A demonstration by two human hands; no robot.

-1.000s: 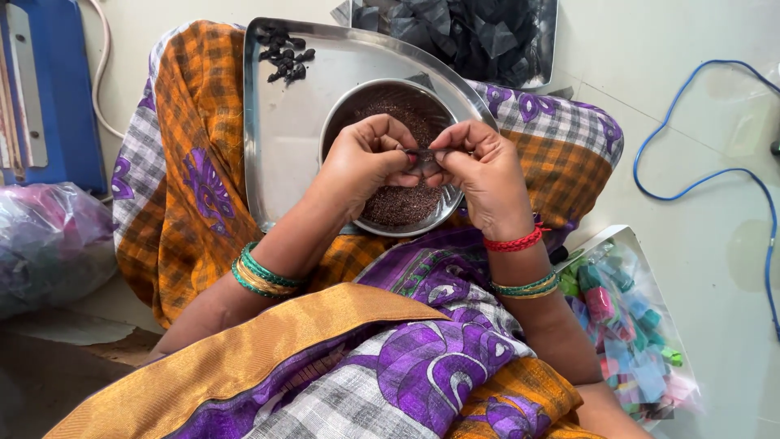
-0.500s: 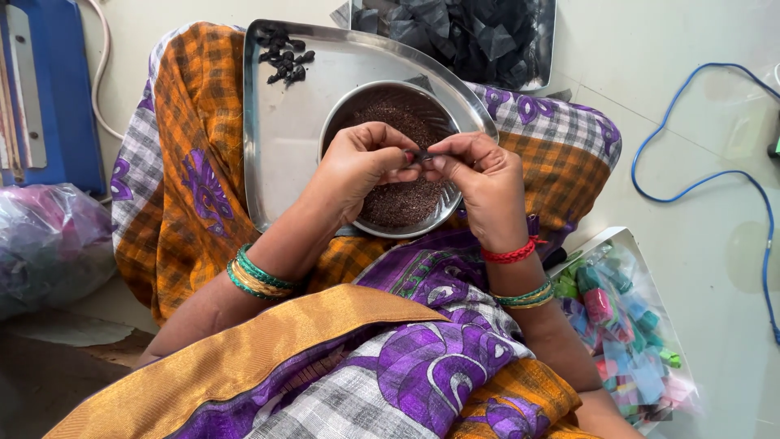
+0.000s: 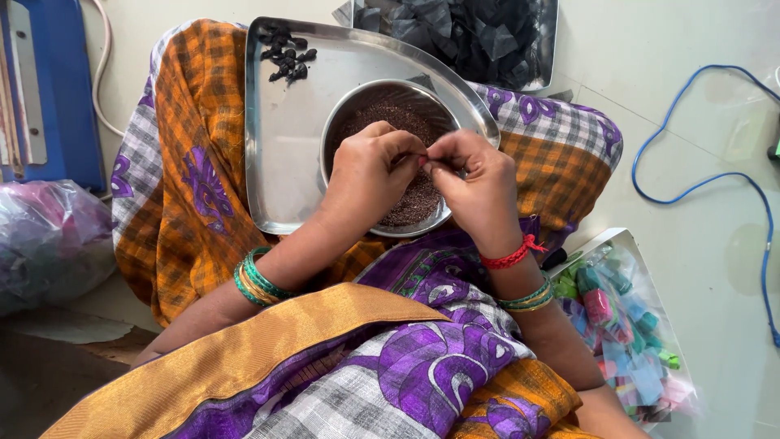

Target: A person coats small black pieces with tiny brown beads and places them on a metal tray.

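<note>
My left hand (image 3: 370, 175) and my right hand (image 3: 473, 179) meet fingertip to fingertip above a round steel bowl (image 3: 345, 110) filled with fine dark brown grains (image 3: 390, 118). Together they pinch a very small dark piece, mostly hidden by the fingers. The bowl sits on a curved steel tray (image 3: 284, 162) resting on my lap. A small heap of black twisted pieces (image 3: 286, 58) lies at the tray's far left corner.
A steel tray of black folded pieces (image 3: 471, 36) stands beyond my knees. A clear bag of coloured small items (image 3: 621, 321) lies at my right. A blue cable (image 3: 715, 179) loops on the floor at right; a blue device (image 3: 41, 89) and plastic bag (image 3: 45, 240) at left.
Both hands have stayed over the bowl, fingers shifting slightly as they work the tiny piece between the fingertips. The view has shifted a little.
</note>
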